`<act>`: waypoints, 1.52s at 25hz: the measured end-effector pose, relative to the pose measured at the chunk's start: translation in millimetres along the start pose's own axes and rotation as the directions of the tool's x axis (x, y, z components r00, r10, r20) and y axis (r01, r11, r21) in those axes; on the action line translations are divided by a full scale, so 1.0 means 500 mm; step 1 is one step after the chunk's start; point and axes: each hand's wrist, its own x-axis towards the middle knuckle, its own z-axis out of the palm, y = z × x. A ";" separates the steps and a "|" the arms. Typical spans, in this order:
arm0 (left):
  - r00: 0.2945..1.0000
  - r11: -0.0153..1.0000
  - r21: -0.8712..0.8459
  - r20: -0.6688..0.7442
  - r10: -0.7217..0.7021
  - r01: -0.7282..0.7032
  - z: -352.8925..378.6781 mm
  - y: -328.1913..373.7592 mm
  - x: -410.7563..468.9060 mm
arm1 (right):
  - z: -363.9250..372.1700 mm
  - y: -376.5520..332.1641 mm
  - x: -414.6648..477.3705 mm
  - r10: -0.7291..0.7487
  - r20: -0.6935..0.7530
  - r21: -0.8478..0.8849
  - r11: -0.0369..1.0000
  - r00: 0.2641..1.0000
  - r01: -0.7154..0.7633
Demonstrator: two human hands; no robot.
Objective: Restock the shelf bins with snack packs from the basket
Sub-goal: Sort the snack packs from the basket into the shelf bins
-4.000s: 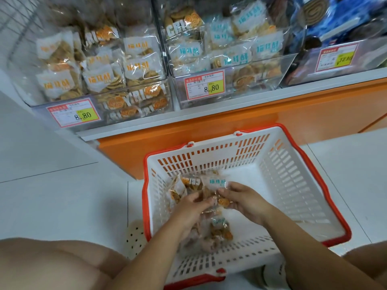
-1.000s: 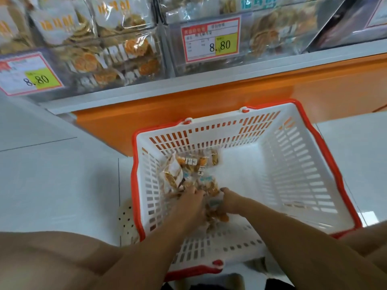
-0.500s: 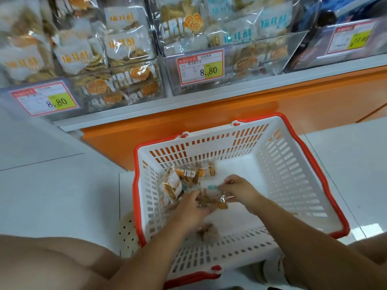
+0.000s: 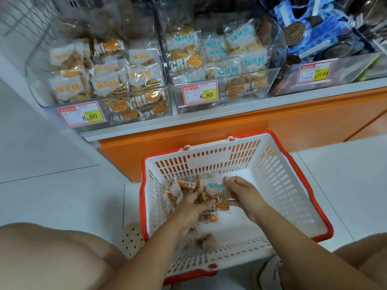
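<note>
While the white basket [image 4: 278, 185] with its red rim sits on the pale floor [image 4: 62, 195] in the lower middle of the frame, both hands reach into it from below. The left hand [image 4: 192, 208] has its fingers curled round a small bunch of clear snack packs [image 4: 209, 216] with orange biscuits inside. The right hand [image 4: 243, 195] pinches a blue-labelled pack [image 4: 214, 188] by its right edge, just above the bunch and touching it. More orange-labelled packs [image 4: 178, 191] lie heaped in the basket's far left corner, and one loose pack [image 4: 206, 241] lies on the basket floor nearer the bottom of the frame, partly behind the left forearm. Across the top of the frame, a white shelf [image 4: 209, 120] on an orange base carries three clear bins. The left bin [image 4: 52, 114] holds orange-labelled packs and bears a price tag [image 4: 83, 115] reading 8.80. The middle bin [image 4: 240, 97], filled mostly with blue-labelled packs, has its own 8.80 tag [image 4: 200, 93]. The right bin [image 4: 345, 76] holds dark swirl biscuits in blue wrappers. Bare knees show at the lower left and lower right corners.
</note>
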 end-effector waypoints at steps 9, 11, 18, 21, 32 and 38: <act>0.995 0.995 -0.064 -0.064 0.074 -0.078 0.016 0.058 -0.050 | 0.024 -0.040 -0.042 -0.081 0.014 0.050 0.995 0.997 0.081; 0.977 0.984 -0.017 -0.118 0.176 -0.180 0.027 0.107 -0.072 | 0.033 -0.068 -0.055 -0.169 0.023 0.032 0.985 0.985 0.168; 0.797 0.771 0.338 -0.091 0.598 -0.540 0.045 0.331 -0.182 | 0.059 -0.262 -0.124 -0.521 0.046 -0.015 0.853 0.852 0.522; 0.632 0.558 0.548 -0.067 0.772 -0.623 0.035 0.437 -0.219 | 0.056 -0.380 -0.123 -0.656 -0.014 -0.107 0.751 0.754 0.652; 0.437 0.171 0.949 -0.040 0.899 -0.266 -0.075 0.608 -0.093 | 0.056 -0.739 0.178 -0.822 -0.186 -0.559 0.539 0.538 0.630; 0.435 0.137 0.949 0.000 0.901 -0.285 -0.078 0.605 -0.079 | 0.112 -0.823 0.294 -0.716 -0.003 -0.920 0.276 0.699 0.278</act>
